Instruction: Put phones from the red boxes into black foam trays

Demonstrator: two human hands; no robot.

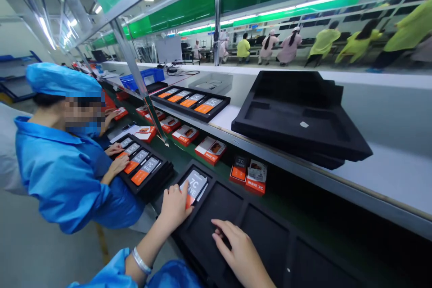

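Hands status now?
Left hand: on the WAVE 7C box, grip unclear.
Right hand: open, empty, over the black foam tray.

Left hand covers part of the 7C WAVE card, black foam tray runs off the bottom edge, and the fine print on the boxes is too tiny to read tbh.

Factory packing line: long green-belted tabletop ahead of hands, black foam trays, orange-and-white retail boxes, blue-smocked co-worker left, yellow-gowned workers beyond.
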